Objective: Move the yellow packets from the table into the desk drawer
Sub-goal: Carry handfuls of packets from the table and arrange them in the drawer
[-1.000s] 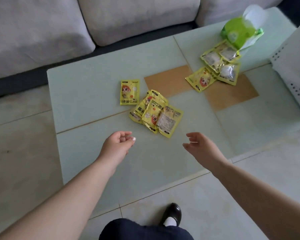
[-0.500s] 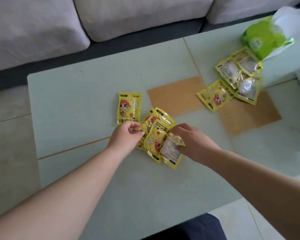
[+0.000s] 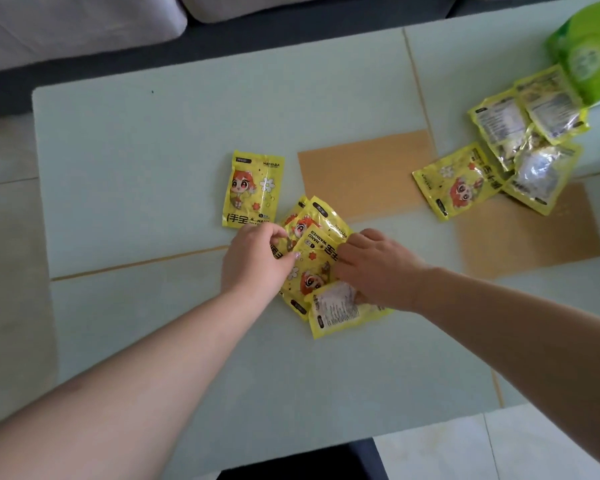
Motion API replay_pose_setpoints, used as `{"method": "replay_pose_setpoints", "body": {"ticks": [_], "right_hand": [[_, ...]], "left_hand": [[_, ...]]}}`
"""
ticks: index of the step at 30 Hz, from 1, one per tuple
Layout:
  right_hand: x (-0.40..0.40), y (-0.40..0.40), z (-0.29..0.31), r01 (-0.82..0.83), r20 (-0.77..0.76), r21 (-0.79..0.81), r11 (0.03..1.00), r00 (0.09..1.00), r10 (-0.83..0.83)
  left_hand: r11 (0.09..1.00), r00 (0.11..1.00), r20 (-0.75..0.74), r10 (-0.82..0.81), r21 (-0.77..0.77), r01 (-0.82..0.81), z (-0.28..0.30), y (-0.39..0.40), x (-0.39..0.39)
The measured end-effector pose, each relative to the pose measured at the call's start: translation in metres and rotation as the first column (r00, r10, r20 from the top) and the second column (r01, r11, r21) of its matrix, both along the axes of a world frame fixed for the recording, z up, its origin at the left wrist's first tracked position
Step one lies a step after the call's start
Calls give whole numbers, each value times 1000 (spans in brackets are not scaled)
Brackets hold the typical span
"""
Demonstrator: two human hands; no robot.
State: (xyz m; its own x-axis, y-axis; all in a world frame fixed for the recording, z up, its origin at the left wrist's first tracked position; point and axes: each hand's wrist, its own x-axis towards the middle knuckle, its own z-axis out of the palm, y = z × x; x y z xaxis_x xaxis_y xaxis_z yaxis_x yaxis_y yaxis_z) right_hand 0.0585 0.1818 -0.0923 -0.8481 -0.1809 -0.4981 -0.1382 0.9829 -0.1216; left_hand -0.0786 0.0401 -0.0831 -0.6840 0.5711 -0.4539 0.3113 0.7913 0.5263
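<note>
A pile of yellow packets [image 3: 317, 252] with a cartoon figure lies at the middle of the pale green table [image 3: 153, 150]. My left hand [image 3: 257, 261] grips the pile's left side with curled fingers. My right hand [image 3: 374, 268] grips its right side, over a packet lying label side up [image 3: 336, 308]. A single yellow packet [image 3: 252, 188] lies flat just beyond my left hand. Several more yellow packets [image 3: 506, 157] lie in a loose heap at the far right. No drawer is in view.
A green bag [image 3: 589, 57] stands at the far right corner behind the heap. Two brown patches [image 3: 361, 171] mark the tabletop. A grey sofa [image 3: 77, 26] runs along the far side. Tiled floor shows left and at the near right.
Both hands came forward from above the near table onto the middle pile and closed on its two sides. The view moved closer over the table.
</note>
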Motion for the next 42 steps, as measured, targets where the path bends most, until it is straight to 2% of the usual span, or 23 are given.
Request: {"method": "replay_pose_setpoints", "body": {"ticks": [3,7,10,13,17,19,22,25,27,30,34,36,39,42], "right_hand": [[4,5,-1,-48,36,0,999,998,48],[18,25,8,56,-27,-15,998,998,-57],[32,46,15,148,-28,-2,989,989,-148],[40,56,21,181,39,-11,983,983,-180],[42,60,23,230,153,-34,973,963,-222],[41,58,19,221,125,-64,973,969,-212],[33,57,14,207,43,-166,964,978,-202],[14,48,10,145,-136,-207,968,975,-175],[-2,41,7,144,-169,-199,969,969,-179],[-27,35,5,29,-169,-175,984,984,-59],[-49,31,4,-40,-16,-26,999,999,39],[-53,29,4,-52,-83,-28,998,995,50],[-53,31,-4,-31,-199,-89,996,980,13],[-50,29,-6,-31,-272,-153,988,962,-12]], "left_hand": [[996,999,-20,-39,-77,37,0,5,5],[961,962,-195,-190,-239,141,-3,7,19],[955,928,-287,-236,-246,167,-9,7,34],[949,898,-349,-268,-255,184,-18,5,40],[930,914,-277,-297,-299,212,-17,8,41],[953,940,-232,-251,-228,199,-13,8,36],[999,998,-62,18,-42,-21,0,9,17],[962,960,53,275,-12,-274,6,16,-17],[925,920,108,376,11,-380,3,23,-43],[924,921,81,382,-33,-380,-5,32,-73],[957,964,-131,230,-151,-249,-17,40,-83],[959,969,-171,179,-189,-211,-20,43,-79],[949,963,-195,186,-219,-228,-21,46,-74],[953,961,-184,206,-184,-239,-21,48,-74]]}}
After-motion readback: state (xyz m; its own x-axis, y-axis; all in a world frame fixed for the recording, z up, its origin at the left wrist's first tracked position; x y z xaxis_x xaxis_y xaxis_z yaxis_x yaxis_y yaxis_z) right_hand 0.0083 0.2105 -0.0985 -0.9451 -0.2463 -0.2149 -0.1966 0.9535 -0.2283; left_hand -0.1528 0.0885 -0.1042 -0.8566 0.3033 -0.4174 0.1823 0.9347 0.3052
